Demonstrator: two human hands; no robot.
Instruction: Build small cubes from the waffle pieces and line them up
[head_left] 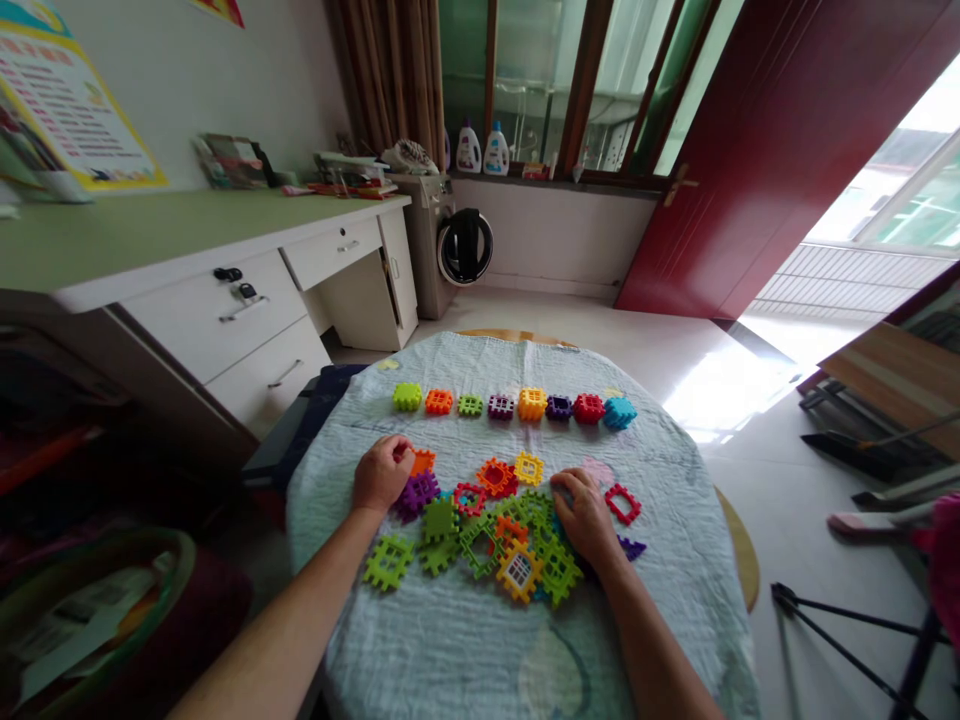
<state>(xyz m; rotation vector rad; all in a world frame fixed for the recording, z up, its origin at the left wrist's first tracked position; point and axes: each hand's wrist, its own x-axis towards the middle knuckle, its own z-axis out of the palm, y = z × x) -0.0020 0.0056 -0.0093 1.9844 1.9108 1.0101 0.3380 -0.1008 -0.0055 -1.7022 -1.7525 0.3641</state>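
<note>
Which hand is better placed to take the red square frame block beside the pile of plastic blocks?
Probably the right hand: it lies at the edge of the pile, close to the red square frame block. The left hand is farther away, beside the orange block, across the pile.

here's a row of plastic blocks [514, 404] along the far side of the tabletop [442, 640], and nearer me a loose heap of blocks [491, 530] between my left hand [383, 473] and right hand [586, 518].
</note>
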